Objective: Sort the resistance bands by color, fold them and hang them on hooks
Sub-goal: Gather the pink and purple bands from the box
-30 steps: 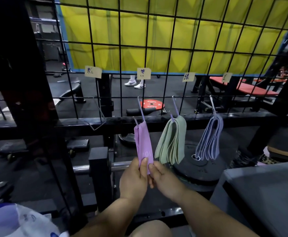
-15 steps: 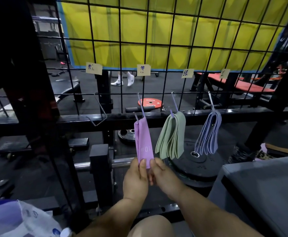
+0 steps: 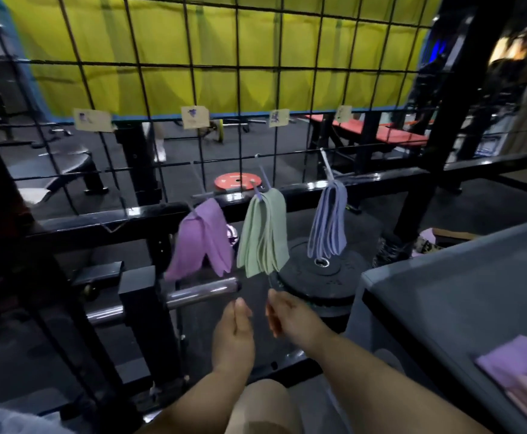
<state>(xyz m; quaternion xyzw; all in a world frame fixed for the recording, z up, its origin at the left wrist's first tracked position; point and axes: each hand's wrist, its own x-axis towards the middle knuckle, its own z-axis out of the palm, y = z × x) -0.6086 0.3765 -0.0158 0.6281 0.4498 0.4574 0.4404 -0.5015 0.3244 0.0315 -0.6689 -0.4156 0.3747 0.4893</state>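
Paper tags (image 3: 195, 116) on wire grid (image 3: 239, 62), handwritten marks, possibly characters, too blurred to read

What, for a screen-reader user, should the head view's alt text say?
Folded purple bands, green bands and blue-grey bands hang on separate hooks of a wire grid. Below, the left hand and right hand hover, holding nothing. More folded bands lie on a grey surface at right.

Matt cloth, shiny metal.
Above my left hand (image 3: 232, 330) I see purple bands (image 3: 199, 242) and green bands (image 3: 263, 233) of matt cloth, and a glossy chromed bar (image 3: 199, 291); just beyond my right hand (image 3: 290, 321), a dull black rubber weight plate (image 3: 321, 277).
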